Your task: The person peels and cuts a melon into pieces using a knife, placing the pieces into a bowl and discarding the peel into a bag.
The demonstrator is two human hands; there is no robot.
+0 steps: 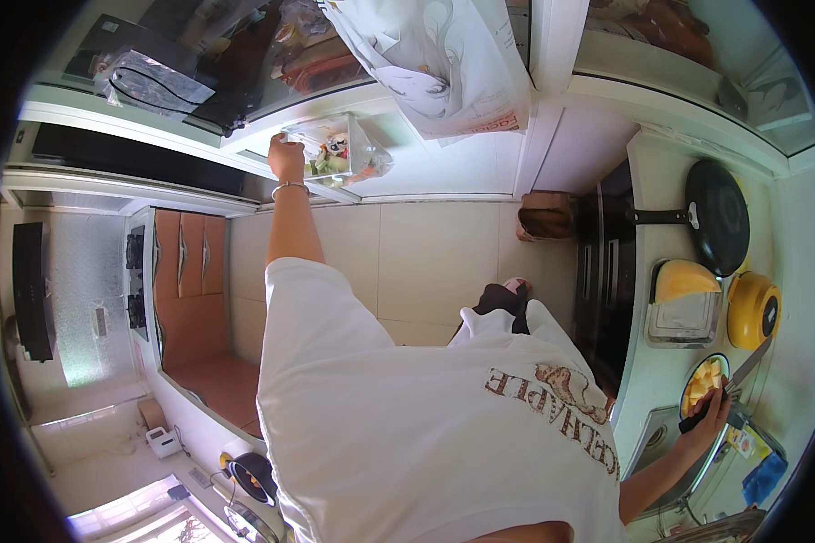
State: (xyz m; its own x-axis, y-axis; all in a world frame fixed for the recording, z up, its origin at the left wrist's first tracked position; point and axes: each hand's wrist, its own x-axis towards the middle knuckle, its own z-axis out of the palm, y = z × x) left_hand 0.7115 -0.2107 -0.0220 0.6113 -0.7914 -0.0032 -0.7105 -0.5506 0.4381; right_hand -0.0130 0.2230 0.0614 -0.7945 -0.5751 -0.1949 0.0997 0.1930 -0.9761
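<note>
My left hand [286,159], with a bracelet at the wrist, grips the near side of a clear plastic bin [350,146] lined with a clear bag. Food scraps [333,153] lie inside it. On the other side, my right hand [710,414] holds a kitchen knife [750,363] by its black handle, its blade pointing away over the counter. Beneath the fingers, a bowl [684,394] holds cut yellow-orange chunks [703,383]. Whether the right hand also touches the bowl cannot be told. A large wedge of orange-fleshed fruit or squash [686,282] rests on a clear-topped tray [682,319].
Along the right counter [642,292] lie a black frying pan [720,217], a yellow pot [752,309] and a sink [659,444] with a blue cloth [764,478]. A white plastic bag [448,68] hangs ahead. A brown paper bag [545,216] stands on the floor [435,258].
</note>
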